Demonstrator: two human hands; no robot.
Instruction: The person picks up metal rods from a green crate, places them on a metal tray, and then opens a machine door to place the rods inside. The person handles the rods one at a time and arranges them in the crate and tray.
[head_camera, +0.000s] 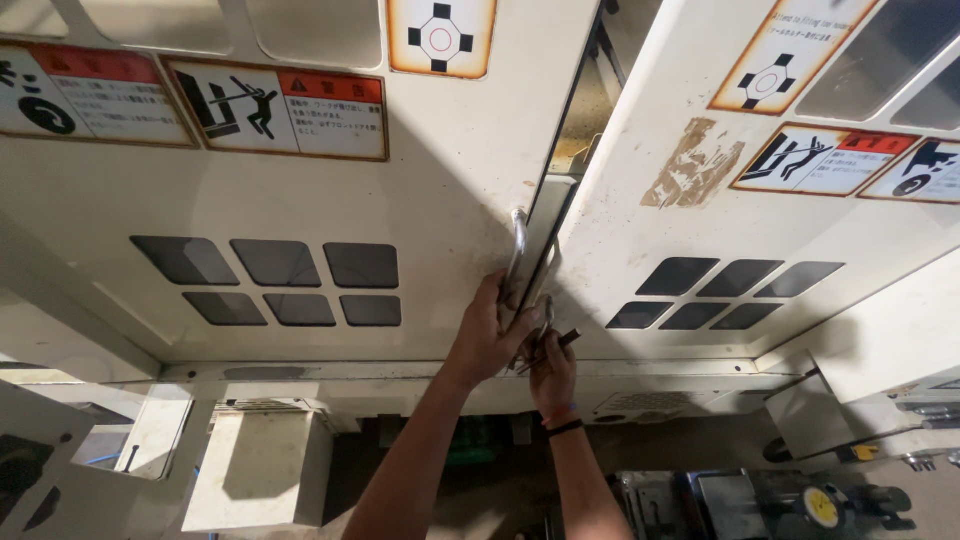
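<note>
At the dark gap between two cream sliding machine doors (450, 190), the left hand (492, 335) wraps closed round the curved chrome door handle (516, 258) while the right hand (552, 372), just below, pinches a second handle (546, 325); a firm, even grasp seems best.

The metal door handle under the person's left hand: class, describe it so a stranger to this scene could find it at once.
Start at the big cream machine with two sliding doors that meet at a narrow dark gap near the middle. On the left door's edge beside that gap sits a curved silver metal bar handle, with the left hand wrapped round its lower end. The right hand grips a separate handle on the other door.
</note>
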